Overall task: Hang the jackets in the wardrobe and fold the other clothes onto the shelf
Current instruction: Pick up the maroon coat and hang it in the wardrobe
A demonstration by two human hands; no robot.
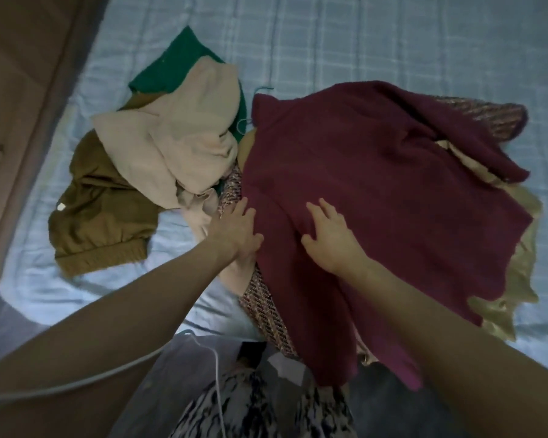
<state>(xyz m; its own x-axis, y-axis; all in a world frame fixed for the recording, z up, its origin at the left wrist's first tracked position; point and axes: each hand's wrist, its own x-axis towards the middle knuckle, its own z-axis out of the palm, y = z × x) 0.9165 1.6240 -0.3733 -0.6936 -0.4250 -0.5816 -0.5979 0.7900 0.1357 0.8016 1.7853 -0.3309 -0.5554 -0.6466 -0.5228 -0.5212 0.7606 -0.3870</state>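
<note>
Both forearms extend forward, bare. Left hand [238, 232] lies palm-down, fingers together. Right hand [329, 238] lies flat, fingers spread.

maroon garment [377, 191]: was a deep wine red, plain, with a fuzzy look and no print.
tweed piece [266, 314]: showed a speckled weave of pink, dark brown and cream; the same weave appeared at the far right corner.
olive jacket [105, 213]: was a flat brownish olive with one small white tag.
cream garment [178, 134]: was a pale beige-pink, unpatterned.
green garment [174, 63]: was a solid emerald.
tan lining [516, 279]: was a glossy yellowish khaki.
bed cover [361, 36]: was light blue, crossed by a paler check.
person's clothing [260, 412]: was black-and-white mottled.
</note>
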